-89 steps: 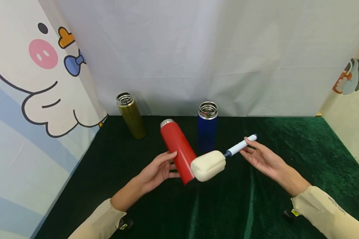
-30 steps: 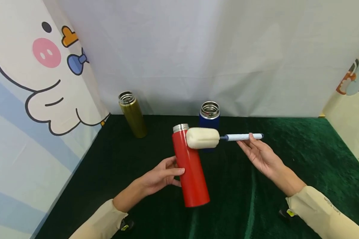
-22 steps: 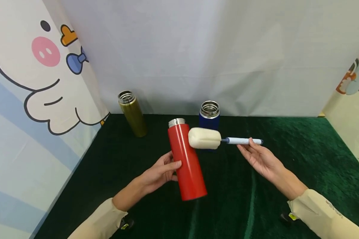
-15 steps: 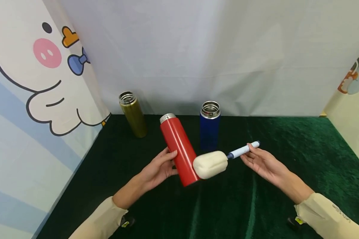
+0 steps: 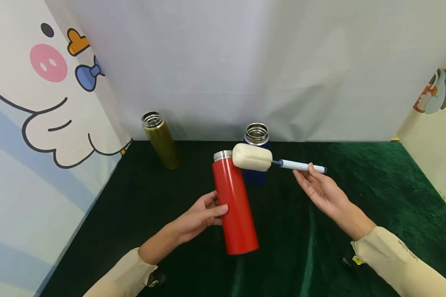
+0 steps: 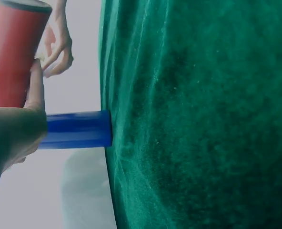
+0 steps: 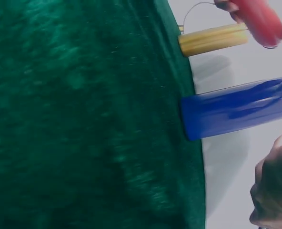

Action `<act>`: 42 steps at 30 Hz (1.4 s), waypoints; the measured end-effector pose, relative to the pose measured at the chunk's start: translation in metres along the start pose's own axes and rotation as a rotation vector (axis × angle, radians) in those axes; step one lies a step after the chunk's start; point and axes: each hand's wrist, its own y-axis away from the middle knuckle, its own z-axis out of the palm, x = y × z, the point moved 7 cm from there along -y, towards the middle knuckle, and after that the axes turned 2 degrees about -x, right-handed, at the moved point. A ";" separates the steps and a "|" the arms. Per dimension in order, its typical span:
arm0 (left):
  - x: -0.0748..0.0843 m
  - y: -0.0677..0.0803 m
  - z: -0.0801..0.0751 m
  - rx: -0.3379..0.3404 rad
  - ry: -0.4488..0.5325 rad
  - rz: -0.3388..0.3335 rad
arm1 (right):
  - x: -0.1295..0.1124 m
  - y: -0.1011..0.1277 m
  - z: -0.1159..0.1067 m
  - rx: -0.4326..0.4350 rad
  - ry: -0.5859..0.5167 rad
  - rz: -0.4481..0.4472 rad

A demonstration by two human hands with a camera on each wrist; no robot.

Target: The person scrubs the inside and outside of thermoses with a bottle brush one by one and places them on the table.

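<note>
A red thermos bottle with a bare steel neck is held off the cloth by my left hand, thumb across its front, fingers behind. It leans slightly, neck tipped left. My right hand pinches the pale blue handle of a bottle brush between thumb and fingers. The brush's cream sponge head overlaps the red bottle's upper right side beside the neck; whether they touch I cannot tell. In the left wrist view the left thumb lies along the red bottle. The right wrist view shows only part of my right hand.
A blue bottle stands uncapped at the back, partly covered by the sponge head. An olive-gold bottle, also uncapped, stands back left. Dark green velvet cloth covers the table, with a white curtain behind and printed panels at both sides.
Compared with half a second ago, the sponge head has moved up along the red bottle from its base to its neck. The red bottle has turned more upright and shifted lower and right.
</note>
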 end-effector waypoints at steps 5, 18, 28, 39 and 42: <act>0.011 0.005 -0.007 0.017 0.161 0.066 | 0.013 0.001 -0.014 0.010 0.073 0.107; 0.007 -0.002 0.002 -0.015 0.179 -0.018 | 0.014 -0.001 -0.007 -0.054 0.201 0.119; 0.007 0.002 0.002 -0.037 0.105 0.004 | 0.017 0.002 -0.013 0.104 0.019 0.099; 0.018 0.001 -0.008 0.070 0.215 0.039 | 0.025 0.000 -0.015 -0.041 0.139 0.174; 0.012 0.001 -0.005 0.039 0.117 -0.011 | 0.019 -0.003 -0.011 0.044 0.093 0.109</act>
